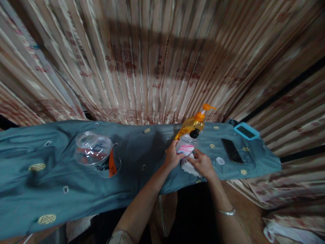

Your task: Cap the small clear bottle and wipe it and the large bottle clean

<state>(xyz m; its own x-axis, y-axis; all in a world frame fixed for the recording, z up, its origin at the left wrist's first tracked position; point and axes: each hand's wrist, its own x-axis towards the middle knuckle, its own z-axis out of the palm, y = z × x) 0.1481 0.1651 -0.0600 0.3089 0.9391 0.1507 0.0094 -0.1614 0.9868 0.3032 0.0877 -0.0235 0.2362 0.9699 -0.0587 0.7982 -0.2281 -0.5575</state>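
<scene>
Just right of centre, a person's left hand [173, 155] curls its fingers around a black-topped clear bottle [186, 144] with a pink-and-white label. The right hand [203, 164], fingers bent and nearly closed, grips a crumpled white cloth or tissue [189, 168] at the bottle's lower part. Behind stands an orange pump bottle [191, 125]; a black smartphone [232, 150] lies at right, a clear plastic jar [93, 152] stands at left.

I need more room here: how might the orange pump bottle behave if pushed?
The orange pump bottle may tip if pushed high, being tall with a spout jutting from its top. Its smooth-looking surface might be slippery, and the creased cloth beneath could drag at its base.
</scene>
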